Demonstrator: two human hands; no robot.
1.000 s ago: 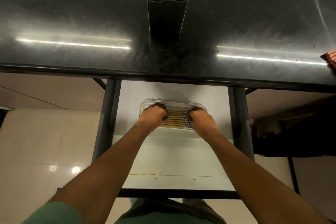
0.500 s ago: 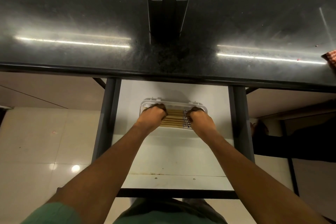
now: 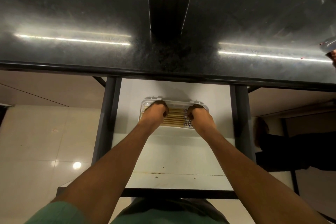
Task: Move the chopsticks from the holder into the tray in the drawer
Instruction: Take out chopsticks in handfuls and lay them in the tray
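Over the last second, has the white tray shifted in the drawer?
No. The tray sits where it was in the drawer, equally close to the counter edge; left hand and right hand grip its chopsticks.

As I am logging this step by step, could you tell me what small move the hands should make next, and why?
Probably let go and lift both hands clear. The chopsticks already lie flat in the tray in the drawer, the left hand and right hand curled over their ends, and the holder looks empty.
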